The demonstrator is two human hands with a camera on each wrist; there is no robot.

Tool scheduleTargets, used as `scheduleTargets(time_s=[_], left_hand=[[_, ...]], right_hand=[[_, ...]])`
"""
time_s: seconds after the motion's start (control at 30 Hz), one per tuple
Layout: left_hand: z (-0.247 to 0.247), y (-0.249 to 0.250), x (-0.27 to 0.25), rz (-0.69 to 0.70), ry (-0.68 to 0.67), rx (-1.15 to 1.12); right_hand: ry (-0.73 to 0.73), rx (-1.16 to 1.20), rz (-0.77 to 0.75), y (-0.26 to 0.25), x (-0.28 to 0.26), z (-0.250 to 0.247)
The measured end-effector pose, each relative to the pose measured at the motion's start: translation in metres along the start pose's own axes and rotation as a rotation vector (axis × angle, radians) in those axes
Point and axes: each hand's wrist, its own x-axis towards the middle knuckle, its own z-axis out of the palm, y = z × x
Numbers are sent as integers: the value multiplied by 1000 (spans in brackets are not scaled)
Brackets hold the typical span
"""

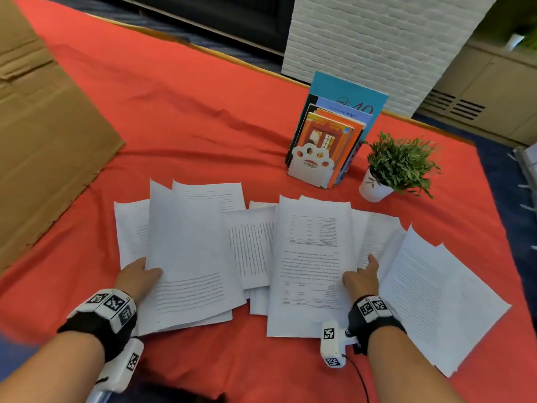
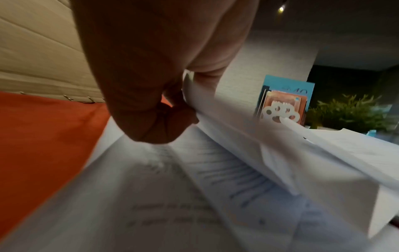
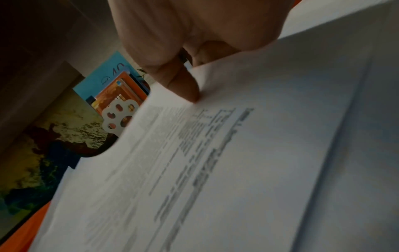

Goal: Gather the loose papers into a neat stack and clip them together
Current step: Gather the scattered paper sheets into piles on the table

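Several loose white printed papers [image 1: 252, 245] lie fanned across the red tablecloth [image 1: 189, 112]. My left hand [image 1: 139, 276] grips the left edge of the left pile [image 1: 189, 242]. In the left wrist view its curled fingers [image 2: 172, 110] pinch a few raised sheets [image 2: 237, 136] above the flat ones. My right hand [image 1: 361, 276] holds the right edge of the printed middle sheet [image 1: 311, 257]. Its thumb [image 3: 190, 88] presses on top of that sheet [image 3: 237, 153], and the other fingers are hidden behind it. More sheets [image 1: 430, 292] spread to the right. No clip is visible.
A large cardboard box [image 1: 43, 141] fills the left side. A white paw-shaped holder with books [image 1: 328, 141] stands behind the papers, and a small potted plant [image 1: 398, 167] is to its right. A white brick pillar [image 1: 363, 39] rises beyond the table's far edge.
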Motion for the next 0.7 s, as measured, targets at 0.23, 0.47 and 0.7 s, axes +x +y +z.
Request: scheduleTargets(time_s=[0.23, 0.47, 0.7], left_hand=[[2, -25, -12, 81, 117, 126], [-10, -40, -9, 110, 179, 140], [-10, -35, -8, 181, 164, 106]], right_hand=[[-6, -195, -73, 15, -15, 14], [316, -5, -265, -15, -34, -4], [433, 127, -581, -88, -63, -21]])
